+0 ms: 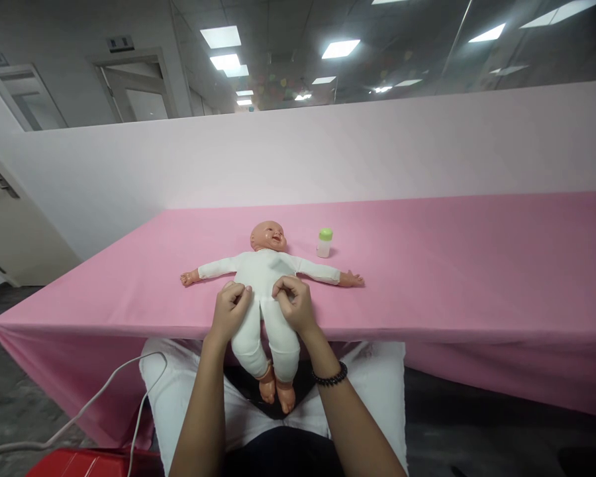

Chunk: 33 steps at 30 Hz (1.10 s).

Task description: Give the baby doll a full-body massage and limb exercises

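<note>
A bald baby doll (268, 265) with a white cloth body lies face up, its arms spread wide on the pink cloth. Its legs hang over the table's near edge, with the bare feet above my lap. My left hand (232, 306) is closed at the doll's waist on the left, thumb against the white cloth. On the other side, my right hand (295, 303) is closed too, its curled fingertips pressing on the doll's hip. How much cloth lies inside the fingers is hidden. Beyond the doll's outstretched right-hand arm stands a small clear bottle (324, 246) with a green cap.
A pink cloth (451, 265) covers the table and hangs down in front. Behind it rises a low white wall (328, 156) with glass above. At lower left, a pale cable (99, 395) runs over a red object (94, 462). A door (14, 218) is at the left.
</note>
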Available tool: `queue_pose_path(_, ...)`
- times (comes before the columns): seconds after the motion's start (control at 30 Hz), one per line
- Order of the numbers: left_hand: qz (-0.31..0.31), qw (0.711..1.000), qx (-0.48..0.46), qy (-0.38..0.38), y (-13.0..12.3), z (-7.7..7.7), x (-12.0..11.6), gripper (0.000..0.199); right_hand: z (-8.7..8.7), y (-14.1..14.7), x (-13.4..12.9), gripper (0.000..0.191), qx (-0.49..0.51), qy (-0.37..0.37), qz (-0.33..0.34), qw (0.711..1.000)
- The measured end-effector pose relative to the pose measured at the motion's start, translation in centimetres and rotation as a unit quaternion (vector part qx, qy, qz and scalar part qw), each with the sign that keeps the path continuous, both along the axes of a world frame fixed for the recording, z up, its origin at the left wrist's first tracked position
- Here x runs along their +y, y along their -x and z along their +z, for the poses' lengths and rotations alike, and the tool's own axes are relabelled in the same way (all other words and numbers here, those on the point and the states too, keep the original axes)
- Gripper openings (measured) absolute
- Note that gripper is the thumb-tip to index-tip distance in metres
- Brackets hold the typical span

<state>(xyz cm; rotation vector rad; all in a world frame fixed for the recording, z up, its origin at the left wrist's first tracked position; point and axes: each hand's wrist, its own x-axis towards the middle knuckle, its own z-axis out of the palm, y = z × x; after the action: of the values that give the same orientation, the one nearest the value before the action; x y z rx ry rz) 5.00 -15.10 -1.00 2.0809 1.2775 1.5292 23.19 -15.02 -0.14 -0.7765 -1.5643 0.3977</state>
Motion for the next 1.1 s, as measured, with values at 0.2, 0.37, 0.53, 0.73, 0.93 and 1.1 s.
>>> queue_pose_path(0.2, -0.007, 1.0, -0.005, -0.001, 0.0, -0.1, 0.0, 0.047, -0.1, 0.0, 0.0, 0.018, 0.0, -0.004, 0.003, 1.0)
queue_pose_path(0.37, -0.004, 1.0, 0.006, -0.011, 0.0, 0.2, -0.1, 0.04, 0.1, 0.0, -0.1, 0.018, -0.034, -0.004, -0.005, 0.999)
queue_pose_path(0.53, -0.031, 0.998, 0.05, -0.024, 0.0, 0.5, -0.2, 0.015, 0.2, -0.1, 0.0, 0.022, -0.117, -0.012, 0.0, 0.993)
queue_pose_path(0.73, -0.066, 0.995, 0.071, 0.004, 0.2, 0.2, 0.4, 0.034, -0.4, -0.3, 0.9, 0.04, -0.179, 0.027, 0.0, 0.984)
queue_pose_path(0.93, -0.087, 0.985, 0.116, 0.098, 0.7, 0.6, 1.6, 0.055, 0.6, -0.7, 1.4, 0.055, -0.266, 0.131, 0.0, 0.955)
queue_pose_path(1.1, -0.065, 0.967, 0.175, 0.173, 1.3, 2.2, 2.7, 0.061, 1.6, -1.7, 2.8, 0.063, -0.297, 0.195, 0.01, 0.935)
